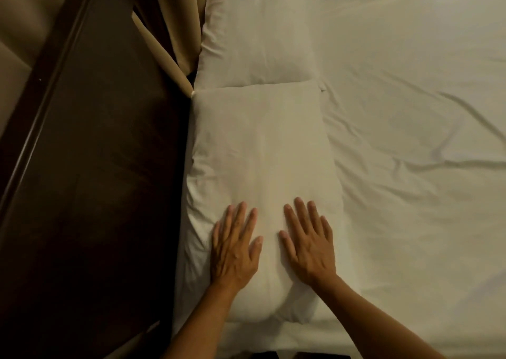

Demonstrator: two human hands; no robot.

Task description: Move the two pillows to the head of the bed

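Two white pillows lie end to end along the dark headboard at the frame's left: near pillow centre, far pillow at top. Left hand and right hand rest flat, fingers spread, on the near pillow, holding nothing. White sheet fills the right.

— What is seen to the left of the fingers?

— A dark wooden headboard is seen running alongside the bed, and a pale padded wall panel is set beyond it.

— And above the fingertips?

— Beige curtain folds are hung there. To the right, a wrinkled white sheet is spread. The room is dimly, warmly lit.
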